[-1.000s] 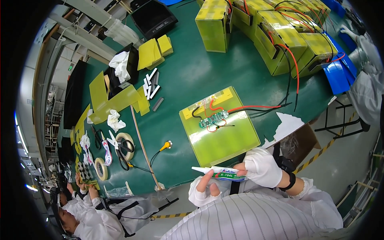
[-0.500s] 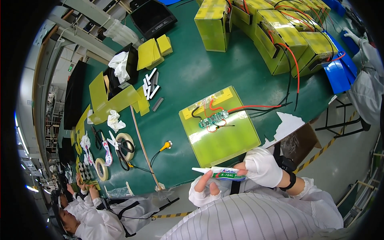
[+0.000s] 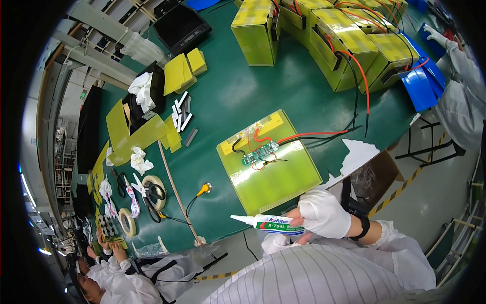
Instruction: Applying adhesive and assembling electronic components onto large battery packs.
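Observation:
My right hand (image 3: 324, 213), in a white fingerless glove, is closed on a white, green and blue tube of glue (image 3: 276, 224) with a long pointed white nozzle aimed left. My left hand (image 3: 273, 244), also gloved in white, is just below the tube and largely hidden by it; its fingers cannot be made out. Beyond the hands, at the near table edge, lies a flat yellow-green wrapped battery pack (image 3: 278, 187). On its top sits a green circuit board (image 3: 259, 153) with thick red and black leads running right.
Finished-looking yellow-green packs (image 3: 344, 45) stand at the far right. Scissors (image 3: 147, 195), tape rolls (image 3: 127, 222) and a yellow-ended cable (image 3: 204, 189) lie left. A cardboard box (image 3: 379, 175) stands by the right table edge. Co-workers (image 3: 116, 283) sit at the lower left and far right.
My left hand has drawn back from the tube's front and slipped below it. My right hand and the tube have shifted slightly left; the whole view has shifted a little.

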The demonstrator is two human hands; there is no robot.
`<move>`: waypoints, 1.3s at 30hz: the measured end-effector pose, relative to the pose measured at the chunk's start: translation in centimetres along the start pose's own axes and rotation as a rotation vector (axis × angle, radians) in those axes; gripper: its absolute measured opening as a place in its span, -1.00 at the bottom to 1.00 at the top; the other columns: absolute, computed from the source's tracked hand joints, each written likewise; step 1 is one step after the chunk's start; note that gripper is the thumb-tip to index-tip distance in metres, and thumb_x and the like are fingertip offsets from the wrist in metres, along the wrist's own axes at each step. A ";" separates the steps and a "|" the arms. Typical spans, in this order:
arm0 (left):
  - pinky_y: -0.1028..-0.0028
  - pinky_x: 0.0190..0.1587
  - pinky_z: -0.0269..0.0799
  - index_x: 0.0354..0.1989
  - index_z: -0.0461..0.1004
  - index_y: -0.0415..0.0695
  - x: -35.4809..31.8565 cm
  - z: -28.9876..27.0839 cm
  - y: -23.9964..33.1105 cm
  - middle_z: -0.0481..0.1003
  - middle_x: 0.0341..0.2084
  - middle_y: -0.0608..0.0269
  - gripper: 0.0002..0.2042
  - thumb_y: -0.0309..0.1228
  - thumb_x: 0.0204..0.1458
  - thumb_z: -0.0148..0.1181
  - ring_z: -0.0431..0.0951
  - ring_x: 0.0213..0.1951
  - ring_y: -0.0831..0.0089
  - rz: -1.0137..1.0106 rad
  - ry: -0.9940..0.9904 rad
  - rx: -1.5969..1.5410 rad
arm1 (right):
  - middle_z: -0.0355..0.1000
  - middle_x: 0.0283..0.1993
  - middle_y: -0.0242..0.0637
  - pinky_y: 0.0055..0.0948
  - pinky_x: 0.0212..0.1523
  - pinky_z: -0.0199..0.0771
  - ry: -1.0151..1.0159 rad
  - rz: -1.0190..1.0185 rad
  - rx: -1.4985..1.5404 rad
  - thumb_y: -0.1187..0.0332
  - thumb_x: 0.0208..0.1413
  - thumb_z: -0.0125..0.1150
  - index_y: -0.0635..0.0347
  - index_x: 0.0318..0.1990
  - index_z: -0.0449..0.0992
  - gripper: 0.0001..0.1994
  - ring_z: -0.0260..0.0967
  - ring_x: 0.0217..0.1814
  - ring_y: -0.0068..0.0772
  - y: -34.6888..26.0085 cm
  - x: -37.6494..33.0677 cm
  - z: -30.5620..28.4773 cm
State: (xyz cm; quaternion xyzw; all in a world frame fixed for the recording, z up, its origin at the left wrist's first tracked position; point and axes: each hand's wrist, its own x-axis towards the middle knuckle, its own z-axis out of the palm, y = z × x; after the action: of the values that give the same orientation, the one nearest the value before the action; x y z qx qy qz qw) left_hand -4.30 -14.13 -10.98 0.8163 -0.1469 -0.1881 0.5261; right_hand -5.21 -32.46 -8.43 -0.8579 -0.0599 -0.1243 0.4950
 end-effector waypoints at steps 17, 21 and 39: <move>0.50 -0.37 0.45 -0.24 0.55 -0.36 1.1 -0.5 1.8 0.59 -0.49 0.15 -0.82 -0.52 0.00 0.30 0.56 -0.47 0.48 0.039 0.120 -0.298 | 0.43 -0.50 -0.28 -0.31 -0.33 0.40 0.010 0.126 0.132 0.33 -0.06 0.34 0.12 -0.39 0.56 -0.88 0.44 -0.37 -0.20 0.6 -0.4 -0.1; 0.51 -0.38 0.43 -0.24 0.56 -0.35 0.9 -0.8 2.4 0.59 -0.50 0.15 -0.81 -0.52 0.00 0.30 0.55 -0.47 0.50 -0.053 0.078 -0.352 | 0.42 -0.50 -0.24 -0.30 -0.38 0.39 0.031 0.127 0.208 0.35 -0.07 0.34 0.17 -0.45 0.50 -0.86 0.42 -0.43 -0.18 0.2 -0.4 0.1; 0.55 -0.53 0.32 -0.27 0.53 -0.40 0.1 -0.1 -3.8 0.51 -0.65 0.21 -0.82 -0.48 0.08 0.20 0.48 -0.62 0.52 0.091 0.129 -0.338 | 0.39 -0.48 -0.19 -0.27 -0.35 0.36 0.047 0.174 0.284 0.34 0.02 0.23 0.22 -0.44 0.46 -0.85 0.38 -0.39 -0.12 0.1 -0.5 1.0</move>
State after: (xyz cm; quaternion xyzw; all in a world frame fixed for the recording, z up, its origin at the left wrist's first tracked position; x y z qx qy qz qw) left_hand -4.02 -12.54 -14.48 0.7193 -0.1158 -0.1334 0.6719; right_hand -5.50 -31.62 -9.17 -0.7780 0.0090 -0.0911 0.6216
